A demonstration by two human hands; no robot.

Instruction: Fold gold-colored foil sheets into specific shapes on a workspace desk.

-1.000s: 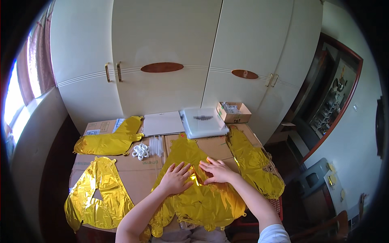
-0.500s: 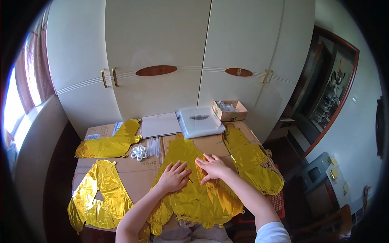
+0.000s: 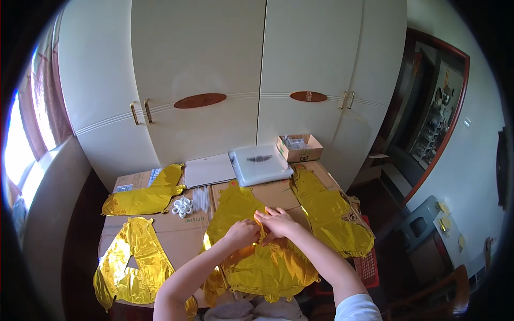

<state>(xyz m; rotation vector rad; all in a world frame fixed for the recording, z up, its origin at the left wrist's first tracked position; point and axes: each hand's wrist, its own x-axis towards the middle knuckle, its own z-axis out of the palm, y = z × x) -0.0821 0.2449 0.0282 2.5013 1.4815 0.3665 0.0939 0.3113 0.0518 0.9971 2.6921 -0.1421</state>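
Observation:
A flat gold foil balloon (image 3: 273, 275) lies in front of me at the middle of the table, wrinkled and uninflated. My left hand (image 3: 243, 233) has its fingers curled in on the foil near the balloon's centre. Close beside it, my right hand (image 3: 277, 222) bends its fingers and thumb around a raised fold of the same foil. The fingertips of both hands nearly meet there, and they partly hide the fold. Another gold foil balloon (image 3: 332, 219) lies to the right. A triangular one with a hole (image 3: 147, 249) is at the near left, and an L-shaped one (image 3: 142, 200) sits behind it.
White tape-like rings (image 3: 182, 207) and clear straws (image 3: 201, 199) lie on the cardboard (image 3: 187, 230) covering the table. Along the back are a pale flat sheet (image 3: 209, 170), a stack in clear plastic (image 3: 261, 170) and a small open carton (image 3: 301, 154). A cabinet (image 3: 198, 53) stands behind.
My left hand has gone from lying spread on the foil to curling its fingers in, and moved right toward the right hand. The right hand's fingers bend more. The view has shifted slightly.

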